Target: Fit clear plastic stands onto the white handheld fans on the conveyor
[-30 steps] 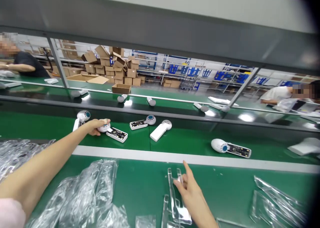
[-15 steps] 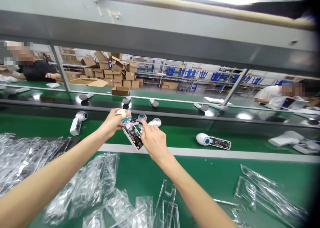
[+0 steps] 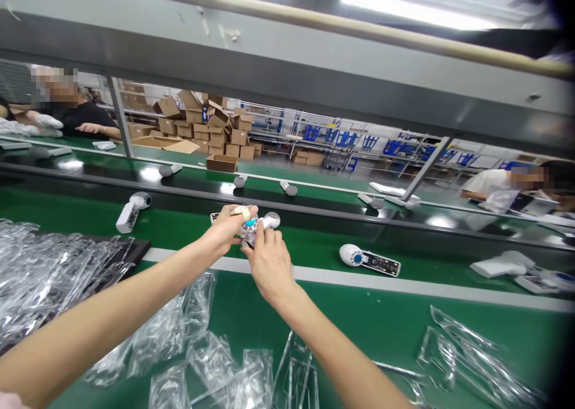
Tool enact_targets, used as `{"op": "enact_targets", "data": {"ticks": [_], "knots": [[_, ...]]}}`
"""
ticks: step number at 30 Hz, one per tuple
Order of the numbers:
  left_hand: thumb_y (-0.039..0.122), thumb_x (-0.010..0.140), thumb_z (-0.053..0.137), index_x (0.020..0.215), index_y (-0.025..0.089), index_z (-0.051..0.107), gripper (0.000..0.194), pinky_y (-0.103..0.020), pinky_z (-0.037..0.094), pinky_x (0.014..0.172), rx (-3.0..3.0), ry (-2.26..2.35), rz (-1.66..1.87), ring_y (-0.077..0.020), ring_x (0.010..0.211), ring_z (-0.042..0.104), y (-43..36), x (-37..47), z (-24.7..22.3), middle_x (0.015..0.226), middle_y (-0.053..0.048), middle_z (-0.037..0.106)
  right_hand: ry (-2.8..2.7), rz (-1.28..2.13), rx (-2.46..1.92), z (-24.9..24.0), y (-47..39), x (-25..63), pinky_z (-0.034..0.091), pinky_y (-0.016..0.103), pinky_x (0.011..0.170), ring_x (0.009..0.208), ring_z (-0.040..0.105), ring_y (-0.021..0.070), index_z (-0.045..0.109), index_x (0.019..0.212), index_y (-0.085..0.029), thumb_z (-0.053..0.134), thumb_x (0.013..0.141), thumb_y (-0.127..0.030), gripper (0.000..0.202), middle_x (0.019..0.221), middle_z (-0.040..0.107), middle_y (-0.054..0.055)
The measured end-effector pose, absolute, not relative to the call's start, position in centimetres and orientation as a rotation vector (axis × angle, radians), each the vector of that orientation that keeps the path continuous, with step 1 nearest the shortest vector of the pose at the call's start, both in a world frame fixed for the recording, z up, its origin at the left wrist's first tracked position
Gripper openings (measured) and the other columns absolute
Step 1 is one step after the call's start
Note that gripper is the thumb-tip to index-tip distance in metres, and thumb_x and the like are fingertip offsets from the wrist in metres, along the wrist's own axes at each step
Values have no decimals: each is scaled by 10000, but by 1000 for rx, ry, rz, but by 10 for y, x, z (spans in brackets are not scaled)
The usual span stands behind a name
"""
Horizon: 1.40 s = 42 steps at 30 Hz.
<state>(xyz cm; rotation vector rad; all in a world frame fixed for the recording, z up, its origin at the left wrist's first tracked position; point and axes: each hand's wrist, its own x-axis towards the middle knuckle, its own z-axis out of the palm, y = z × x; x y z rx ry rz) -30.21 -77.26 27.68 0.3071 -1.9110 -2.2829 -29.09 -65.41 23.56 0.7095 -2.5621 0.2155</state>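
Observation:
My left hand (image 3: 227, 229), with a pale yellow wrap on a finger, is closed round the round head of a white handheld device (image 3: 250, 223) that has a blue centre. Close beside it, my right hand (image 3: 271, 262) has its fingers bent onto the same device, at its lower part. The handle of this device is mostly hidden behind my fingers. Just beyond my hands lies another white device (image 3: 272, 220). To the right, a similar device (image 3: 353, 255) rests on the green belt with the circuit board (image 3: 381, 264) in its handle exposed.
Clear plastic frames (image 3: 58, 277) are heaped at the left, with clear plastic bags (image 3: 164, 325) nearer. More clear frames (image 3: 476, 349) lie at the right. Another device (image 3: 130, 212) sits on the belt at left. A grey beam (image 3: 287, 67) crosses overhead. Two people work across the line.
The held device has turned, so its circuit-board handle no longer shows. Both hands have moved slightly, and my right hand has come closer to my left. The whole view has tilted a little.

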Motion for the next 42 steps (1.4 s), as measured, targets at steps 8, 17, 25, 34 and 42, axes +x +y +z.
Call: {"op": "enact_targets", "data": {"ticks": [8,17,25,34,42], "knots": [[486,491,834,841,163,563,549,-307,452,589,336,-1799,-2271,-178,658,580,-773,-301,289,794,-58,619,-2671,533,646,226,-644,-292,428,526,927,1081,551,317,325,1437,-68,487,927,-309,587,1165,601,191],[489,590,797,889,154,651,472,-254,475,602,193,-1736,-2571,-159,742,580,-772,-290,253,839,-45,635,-2506,833,817,225,-633,-294,502,402,803,1001,569,268,392,1424,-250,500,897,-374,552,1087,604,103],[387,482,853,870,158,674,484,-284,521,636,315,-1607,-2257,-235,860,633,-767,-284,257,922,-75,690,-2476,1451,180,214,-674,-341,492,306,621,692,649,217,664,801,-158,105,958,-406,631,733,682,94],[592,450,766,851,168,615,602,-343,531,575,661,-2249,-1727,-221,666,631,-899,-361,250,773,-55,658,-2778,945,892,200,-729,-381,479,343,829,976,643,222,632,1079,-155,261,980,-334,424,1059,688,121],[291,376,829,656,143,550,422,-629,409,831,1005,-2488,-930,-561,1119,471,-1041,-417,233,889,-216,657,-2636,53,1621,188,-781,-436,268,543,1054,1251,406,311,522,1226,-89,663,688,-31,559,1290,545,173]]}}
